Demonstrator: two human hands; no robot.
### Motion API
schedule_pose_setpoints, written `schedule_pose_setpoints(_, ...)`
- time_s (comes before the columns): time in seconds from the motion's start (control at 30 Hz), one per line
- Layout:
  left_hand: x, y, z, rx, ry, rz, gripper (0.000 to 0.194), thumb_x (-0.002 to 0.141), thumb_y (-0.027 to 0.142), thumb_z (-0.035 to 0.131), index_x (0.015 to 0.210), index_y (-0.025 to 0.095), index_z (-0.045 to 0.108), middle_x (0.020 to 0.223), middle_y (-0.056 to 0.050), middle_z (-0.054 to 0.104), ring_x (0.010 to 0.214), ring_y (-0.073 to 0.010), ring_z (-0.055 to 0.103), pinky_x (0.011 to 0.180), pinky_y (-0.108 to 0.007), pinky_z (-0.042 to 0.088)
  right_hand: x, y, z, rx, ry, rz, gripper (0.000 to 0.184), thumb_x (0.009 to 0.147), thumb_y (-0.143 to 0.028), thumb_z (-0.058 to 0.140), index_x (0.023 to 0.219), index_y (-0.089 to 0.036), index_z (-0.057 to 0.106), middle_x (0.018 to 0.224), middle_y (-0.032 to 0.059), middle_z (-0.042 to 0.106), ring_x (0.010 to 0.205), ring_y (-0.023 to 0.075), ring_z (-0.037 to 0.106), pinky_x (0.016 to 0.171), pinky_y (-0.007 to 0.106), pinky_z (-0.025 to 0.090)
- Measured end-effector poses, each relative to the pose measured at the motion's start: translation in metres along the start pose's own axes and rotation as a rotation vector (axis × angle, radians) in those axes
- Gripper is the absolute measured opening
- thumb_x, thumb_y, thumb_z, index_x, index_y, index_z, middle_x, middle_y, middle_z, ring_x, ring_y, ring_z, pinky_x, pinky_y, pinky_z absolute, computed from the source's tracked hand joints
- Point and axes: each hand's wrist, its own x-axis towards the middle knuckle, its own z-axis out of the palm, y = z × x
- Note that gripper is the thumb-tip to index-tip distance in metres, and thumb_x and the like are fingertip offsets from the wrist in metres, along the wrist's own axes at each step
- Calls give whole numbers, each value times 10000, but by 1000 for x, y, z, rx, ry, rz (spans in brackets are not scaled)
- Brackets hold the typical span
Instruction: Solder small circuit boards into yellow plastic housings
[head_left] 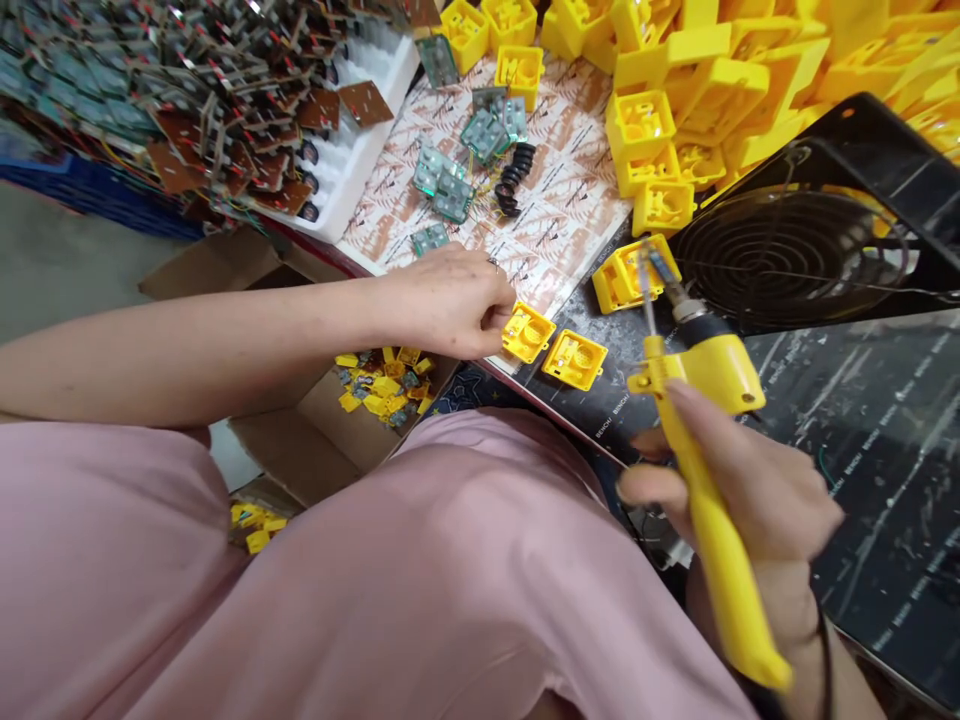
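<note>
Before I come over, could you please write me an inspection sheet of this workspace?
Surface: scuffed dark mat beside a patterned sheet.
Job's things: left yellow housing and right yellow housing, both open; yellow tool with a metal tip.
Clutter: loose green circuit boards; heaped brown boards; stacked yellow housings.
Grip: left hand touches the left yellow housing; right hand holds the yellow tool.
Cables: black coil, possibly a lead, beside the green circuit boards.
Surroundings: black fan; cardboard box below.
</note>
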Motion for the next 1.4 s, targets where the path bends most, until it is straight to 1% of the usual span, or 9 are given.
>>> schedule_pose_setpoints(0.1, -9, -1, 2, 98, 147, 103, 300, 807, 344, 632, 1055, 190, 703, 1060, -94, 749, 1013, -298, 679, 877, -401, 479, 10, 4, 12, -197, 10, -147, 264, 955, -197, 725, 1215, -224, 683, 639, -55, 596, 551, 110, 594, 622, 242, 498)
schedule_pose_setpoints(0.2, -16, 2, 14, 138, 236, 242, 471, 920, 365, 582, 1346, 164, 583, 1396, -144, 666, 1295, -324, 604, 1067, -459, 442, 19, 12, 29, -280, 10, -219, 250, 923, -248, 770, 1144, -192, 667, 737, 7, 654, 659, 169, 648, 637, 287, 503)
schedule_pose_setpoints(0.4, -24, 12, 50, 135, 409, 340, 485, 1031, 489, 546, 1390, 163, 540, 1213, -107, 760, 1182, -259, 672, 1140, -483, 380, 22, 23, 46, -187, 14, -207, 287, 941, -200, 733, 1203, -230, 619, 934, 32, 740, 813, 210, 725, 820, 367, 602)
schedule_pose_setpoints(0.53, -35, -12, 29, -2, 540, 231, 437, 1040, 509, 515, 1363, 228, 601, 1377, -104, 695, 1275, -257, 631, 1146, -480, 412, 21, 22, 37, -239, 70, -108, 455, 887, -212, 806, 1289, -248, 596, 1001, 47, 759, 913, 243, 764, 863, 370, 620)
schedule_pose_setpoints(0.67, -41, -52, 0, 4, 411, 91, 297, 1000, 318, 470, 1125, 268, 735, 1203, -49, 746, 1183, -269, 660, 1093, -483, 458, 36, 16, 38, -141, 148, -112, 583, 878, -225, 813, 1396, -278, 551, 1143, 62, 755, 1072, 280, 757, 971, 426, 616)
schedule_pose_setpoints(0.77, -35, -67, 0, 68, 302, 64, 271, 965, 323, 487, 981, 255, 749, 1218, -63, 745, 1300, -297, 599, 1151, -500, 414, 59, 11, 50, -117, 143, -136, 495, 920, -228, 759, 1377, -272, 576, 1071, 46, 755, 996, 251, 761, 954, 405, 616)
schedule_pose_setpoints(1.0, -27, -69, -4, -195, 338, -30, 296, 900, 368, 541, 971, 212, 783, 1018, -58, 801, 1023, -244, 736, 1002, -421, 526, 91, 21, 77, -198, -125, -157, 280, 1025, -298, 599, 1302, -267, 581, 985, 50, 728, 906, 218, 725, 1013, 416, 569)
schedule_pose_setpoints(1.17, -18, -60, -9, -443, 295, -73, 319, 853, 399, 595, 995, 184, 783, 882, -17, 780, 817, -159, 728, 794, -274, 554, 73, 16, 62, -122, -149, -195, 371, 981, -333, 686, 1328, -243, 590, 988, 46, 754, 887, 225, 749, 1089, 496, 531)
schedule_pose_setpoints(1.4, 7, -35, 3, -569, 278, -25, 248, 843, 361, 606, 888, 171, 758, 776, 1, 748, 735, -129, 687, 751, -264, 549, 33, -8, 13, -76, 161, -118, 335, 935, -281, 761, 1261, -245, 691, 720, -37, 727, 583, 128, 670, 605, 233, 534)
